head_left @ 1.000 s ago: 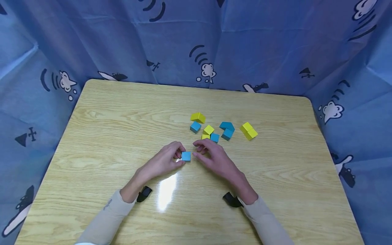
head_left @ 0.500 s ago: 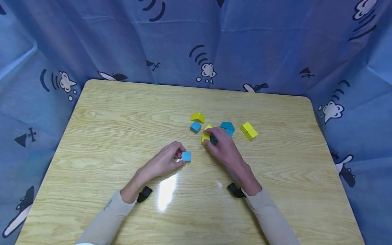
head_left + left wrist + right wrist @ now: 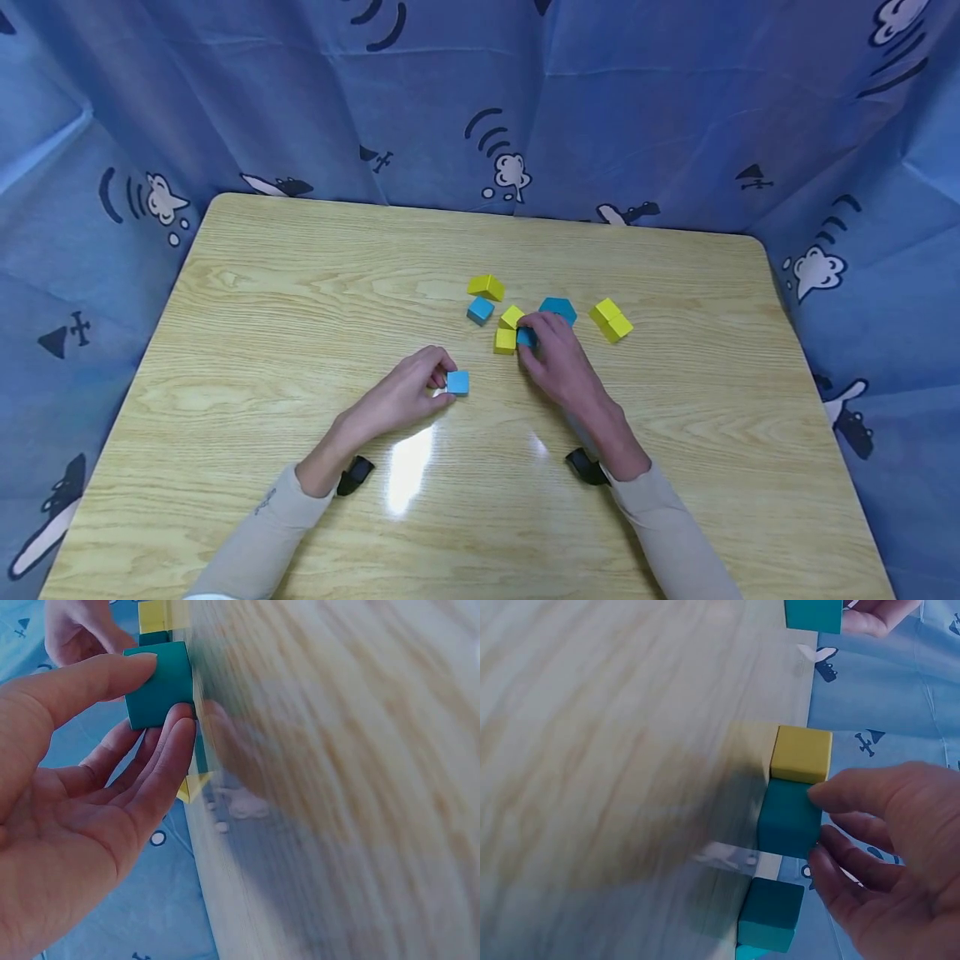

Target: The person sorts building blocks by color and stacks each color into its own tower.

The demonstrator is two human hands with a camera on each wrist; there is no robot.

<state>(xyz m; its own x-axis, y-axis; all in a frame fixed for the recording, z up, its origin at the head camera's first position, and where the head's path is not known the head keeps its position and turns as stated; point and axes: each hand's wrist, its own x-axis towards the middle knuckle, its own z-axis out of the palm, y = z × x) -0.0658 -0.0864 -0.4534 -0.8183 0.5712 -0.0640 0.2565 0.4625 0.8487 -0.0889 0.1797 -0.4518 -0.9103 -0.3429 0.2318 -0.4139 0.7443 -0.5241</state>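
Left wrist view: the left hand (image 3: 82, 817) pinches a blue cube (image 3: 159, 686) on the table (image 3: 337, 750) between thumb and fingers; it looks light, stiff and smooth, best taken by opposite side faces. Right wrist view: the right hand (image 3: 926, 844) pinches a second cube (image 3: 790, 817), also blue, beside a yellow cube (image 3: 802, 752). Head view: half a second ago the right fingertips overlapped the yellow cube; now they sit further right, at the second cube, while the left hand stays put.
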